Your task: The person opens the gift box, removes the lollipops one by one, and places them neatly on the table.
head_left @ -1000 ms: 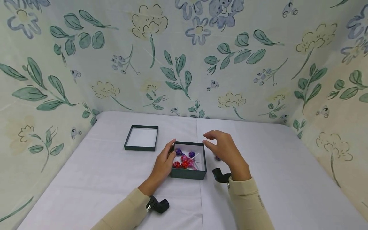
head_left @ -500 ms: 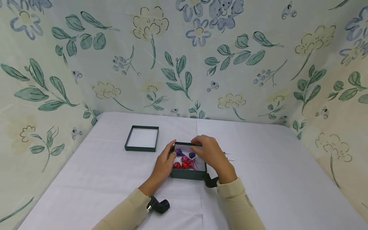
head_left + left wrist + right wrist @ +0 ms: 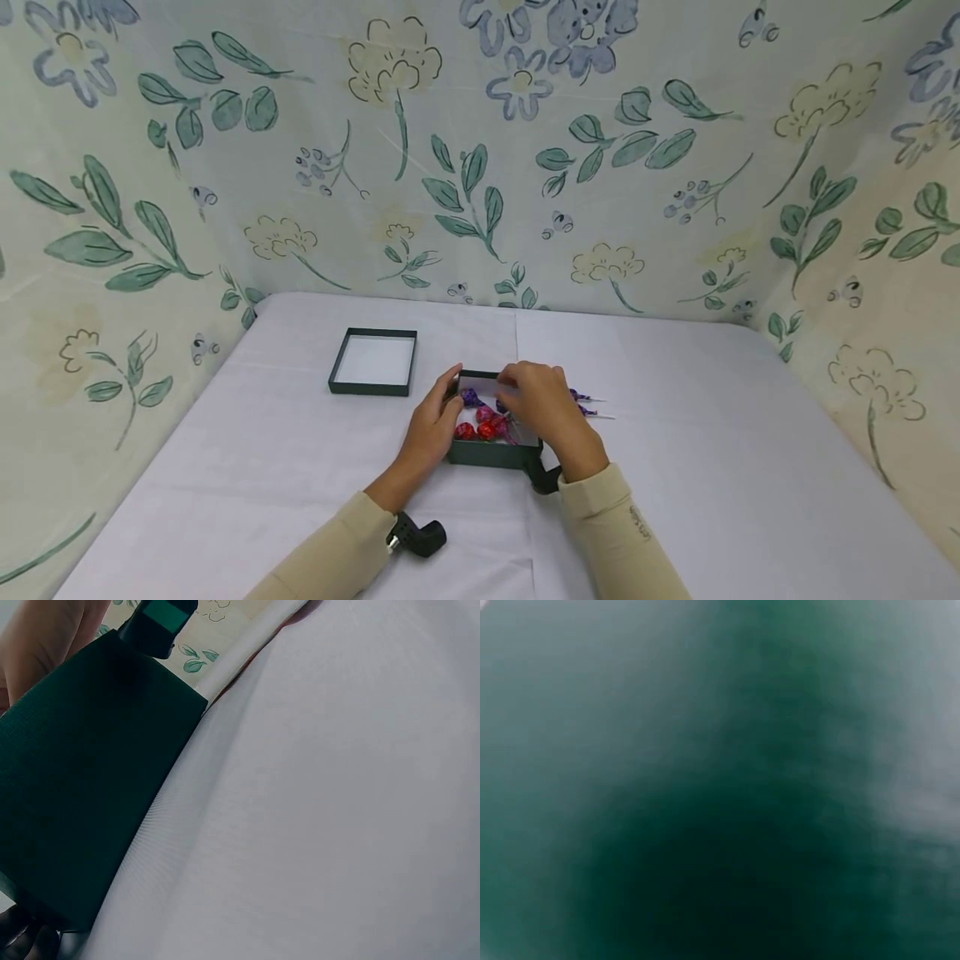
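A dark green box point(image 3: 491, 454) with a pale inside stands open on the white table in the head view. My left hand point(image 3: 426, 433) grips its left side, thumb at the rim. Inside lie red lollipops point(image 3: 465, 431), a pink lollipop point(image 3: 485, 413) and a purple lollipop point(image 3: 469, 397). My right hand point(image 3: 543, 404) reaches over the right wall, fingers bent down beside another purple lollipop point(image 3: 500, 406). Whether they pinch it is hidden. The left wrist view shows the box's outer wall point(image 3: 97, 772) up close. Only dark green blur fills the right wrist view.
Behind and left of the box lies its shallow lid point(image 3: 369, 388), inside facing up. Two purple lollipops point(image 3: 585, 411) lie on the tablecloth point(image 3: 712, 467) right of the right hand, sticks pointing right. A floral cloth point(image 3: 480, 208) closes off the back and sides.
My right hand has moved left from beside the box and down into it, uncovering the lollipops on the table at its right. My left hand keeps its grip on the box.
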Demonstrator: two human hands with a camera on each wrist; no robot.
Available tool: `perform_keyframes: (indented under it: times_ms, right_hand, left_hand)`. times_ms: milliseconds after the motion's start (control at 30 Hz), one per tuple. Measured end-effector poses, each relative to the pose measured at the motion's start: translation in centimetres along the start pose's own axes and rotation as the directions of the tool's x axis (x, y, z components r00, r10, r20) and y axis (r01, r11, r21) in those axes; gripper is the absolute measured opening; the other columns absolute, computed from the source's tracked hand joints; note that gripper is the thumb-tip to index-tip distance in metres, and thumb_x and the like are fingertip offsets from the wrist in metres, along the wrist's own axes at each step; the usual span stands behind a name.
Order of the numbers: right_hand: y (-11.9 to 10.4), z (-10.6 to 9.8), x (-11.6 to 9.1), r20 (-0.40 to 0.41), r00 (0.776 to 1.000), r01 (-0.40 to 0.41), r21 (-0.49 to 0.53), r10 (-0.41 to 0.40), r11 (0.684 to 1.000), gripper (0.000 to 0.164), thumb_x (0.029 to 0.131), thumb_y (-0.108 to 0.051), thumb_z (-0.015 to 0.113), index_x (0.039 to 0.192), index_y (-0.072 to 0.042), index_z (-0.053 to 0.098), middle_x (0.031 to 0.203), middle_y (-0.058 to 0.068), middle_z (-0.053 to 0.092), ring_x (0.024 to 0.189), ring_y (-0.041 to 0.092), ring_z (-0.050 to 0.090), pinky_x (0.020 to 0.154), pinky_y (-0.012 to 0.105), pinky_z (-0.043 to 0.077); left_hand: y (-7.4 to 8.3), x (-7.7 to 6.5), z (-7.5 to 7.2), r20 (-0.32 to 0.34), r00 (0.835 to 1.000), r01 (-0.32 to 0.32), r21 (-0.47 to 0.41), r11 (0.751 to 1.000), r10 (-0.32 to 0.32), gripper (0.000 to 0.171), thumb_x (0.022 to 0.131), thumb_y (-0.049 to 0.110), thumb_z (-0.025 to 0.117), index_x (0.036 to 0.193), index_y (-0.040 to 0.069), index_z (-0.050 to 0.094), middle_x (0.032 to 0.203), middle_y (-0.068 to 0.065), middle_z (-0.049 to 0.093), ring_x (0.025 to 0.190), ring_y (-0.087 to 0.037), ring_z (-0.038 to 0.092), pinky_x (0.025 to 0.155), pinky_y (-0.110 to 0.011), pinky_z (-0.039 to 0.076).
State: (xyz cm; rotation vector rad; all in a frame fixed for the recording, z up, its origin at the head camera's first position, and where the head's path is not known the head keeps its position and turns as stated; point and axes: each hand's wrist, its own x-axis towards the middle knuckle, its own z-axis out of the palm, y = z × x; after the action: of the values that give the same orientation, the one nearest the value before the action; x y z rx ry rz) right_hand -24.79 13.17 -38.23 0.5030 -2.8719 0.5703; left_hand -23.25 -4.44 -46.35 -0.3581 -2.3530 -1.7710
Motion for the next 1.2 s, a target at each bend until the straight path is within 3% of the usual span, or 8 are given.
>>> perform_keyframes:
  times_ms: [133,567,1200]
  right_hand:
    - [0.0,0.1,0.0,0.032,0.999,-0.028,-0.036,0.029,0.999,0.021,0.082,-0.02,0.076,0.101,-0.011,0.075,0.098,0.003,0.073,0.096,0.022,0.066,0.082,0.045,0.038]
    - [0.3,0.8,-0.1,0.156,0.985,-0.053,-0.125,0.073,0.991,0.022,0.081,-0.02,0.077,0.102,-0.012,0.075,0.099,0.004,0.072,0.099,0.025,0.061,0.092,0.057,0.036]
    - [0.2,1.6,0.1,0.082,0.997,0.014,-0.218,0.004,0.976,0.02,0.08,-0.017,0.077,0.1,-0.018,0.074,0.095,0.003,0.072,0.094,0.027,0.063,0.086,0.057,0.041]
  left_hand:
    - [-0.1,0.1,0.1,0.008,1.0,0.008,0.001,1.0,-0.008,0.049,0.1,0.018,0.044,0.147,0.029,0.038,0.145,-0.006,0.047,0.133,-0.021,0.043,0.11,-0.042,0.033]
    - [0.1,0.3,0.2,0.004,1.0,0.013,0.011,1.0,-0.013,0.049,0.099,0.019,0.044,0.146,0.031,0.039,0.144,-0.006,0.048,0.133,-0.019,0.043,0.11,-0.041,0.033]
    - [0.2,0.3,0.3,-0.015,0.999,0.039,0.028,0.999,-0.038,0.048,0.1,0.019,0.044,0.146,0.032,0.039,0.144,-0.004,0.047,0.133,-0.018,0.042,0.111,-0.04,0.032]
